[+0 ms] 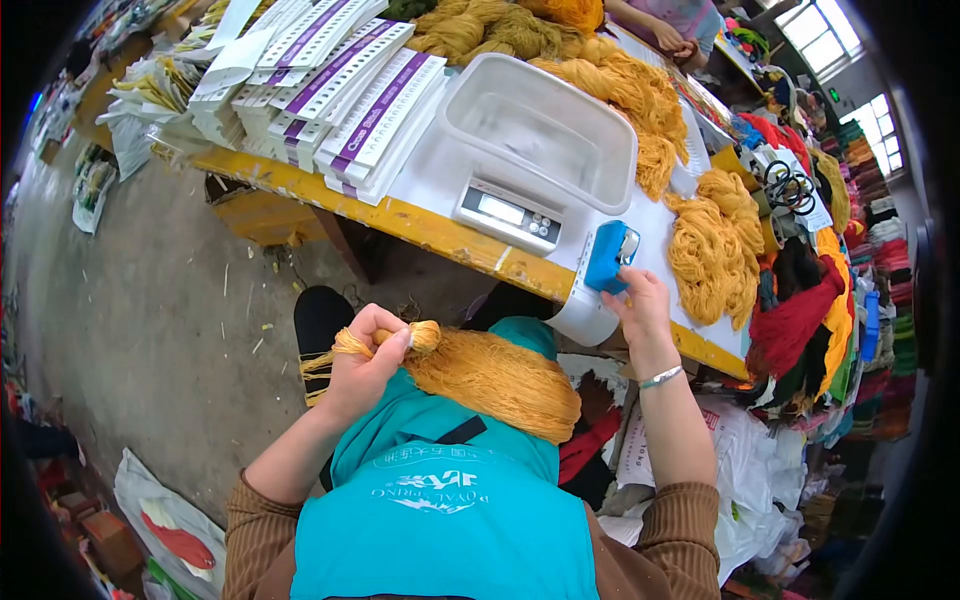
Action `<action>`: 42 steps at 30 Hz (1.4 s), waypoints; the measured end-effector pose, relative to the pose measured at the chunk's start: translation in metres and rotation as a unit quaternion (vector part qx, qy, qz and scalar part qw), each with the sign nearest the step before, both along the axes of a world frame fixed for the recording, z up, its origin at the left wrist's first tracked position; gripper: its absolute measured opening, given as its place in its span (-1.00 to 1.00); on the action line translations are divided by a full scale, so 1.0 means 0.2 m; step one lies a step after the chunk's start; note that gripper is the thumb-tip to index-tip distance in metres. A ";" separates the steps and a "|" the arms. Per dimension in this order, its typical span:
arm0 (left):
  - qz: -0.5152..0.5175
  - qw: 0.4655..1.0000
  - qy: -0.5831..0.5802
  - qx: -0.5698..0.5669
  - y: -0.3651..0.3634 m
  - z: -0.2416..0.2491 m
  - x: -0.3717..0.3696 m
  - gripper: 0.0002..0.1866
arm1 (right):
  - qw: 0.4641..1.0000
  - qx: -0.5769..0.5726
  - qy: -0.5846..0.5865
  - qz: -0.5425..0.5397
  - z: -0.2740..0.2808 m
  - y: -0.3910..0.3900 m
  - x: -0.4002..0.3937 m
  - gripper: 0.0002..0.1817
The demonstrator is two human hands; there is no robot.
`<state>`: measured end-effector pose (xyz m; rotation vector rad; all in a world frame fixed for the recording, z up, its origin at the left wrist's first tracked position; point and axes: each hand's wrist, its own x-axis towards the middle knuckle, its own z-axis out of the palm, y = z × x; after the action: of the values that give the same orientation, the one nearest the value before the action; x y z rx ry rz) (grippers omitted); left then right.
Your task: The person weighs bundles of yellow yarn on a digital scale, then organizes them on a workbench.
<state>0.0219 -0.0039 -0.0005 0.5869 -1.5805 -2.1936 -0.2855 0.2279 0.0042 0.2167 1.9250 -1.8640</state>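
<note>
My left hand [365, 368] is closed around the gathered end of a golden-yellow yarn hank [490, 380]. Loose strands stick out past the fist on the left, and the thick part of the hank lies across my lap over the teal apron [450, 540]. At the table's front edge, my right hand [642, 308] has its fingers apart, with the fingertips at a small blue device [605, 262] that has a shiny metal piece on top. What kind of device it is, I cannot make out. Below it, a white rounded object [583, 318] juts from the edge.
A digital scale [510, 213] sits left of the blue device, before a clear plastic tub [540, 130]. Stacked printed cards [385, 110] lie farther left. More golden yarn [715, 245] and black-handled scissors [790, 188] are on the right. Another person's hands [675, 40] show at the back.
</note>
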 end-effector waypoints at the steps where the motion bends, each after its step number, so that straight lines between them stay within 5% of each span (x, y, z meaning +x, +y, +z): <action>1: -0.003 1.000 -0.005 0.003 0.00 0.00 0.00 -0.93 | 1.000 0.001 -0.001 0.001 0.00 0.00 0.01 -0.92; 12: -0.012 1.000 -0.010 0.017 -0.01 -0.04 0.00 -0.92 | 0.992 -0.121 0.023 -0.026 -0.04 0.01 0.05 -0.91; 22: -0.016 0.999 -0.008 0.048 -0.03 0.00 -0.03 -0.91 | 0.984 -0.083 0.143 -0.069 -0.31 0.00 0.09 -0.92; 25: -0.016 0.996 -0.002 0.093 -0.03 0.01 -0.04 -0.91 | 0.977 0.018 0.214 -0.015 -0.39 0.05 0.07 -0.93; 30: -0.005 0.986 -0.005 0.167 -0.04 0.03 -0.05 -0.94 | 0.977 -0.089 0.170 -0.089 -0.09 -0.08 0.44 -0.98; 37: -0.036 0.975 -0.011 0.220 0.00 0.06 -0.11 -0.91 | 0.951 -0.204 0.099 0.212 0.18 -0.43 0.92 -0.96; 42: 0.005 0.977 -0.001 0.215 0.01 0.06 -0.12 -0.91 | 0.941 -0.234 0.043 0.241 0.11 -0.59 0.96 -0.95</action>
<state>-0.0013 -0.0022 0.0108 0.7148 -1.0965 -2.5423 -0.0930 0.1092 0.0262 -0.4533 1.3573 -1.9258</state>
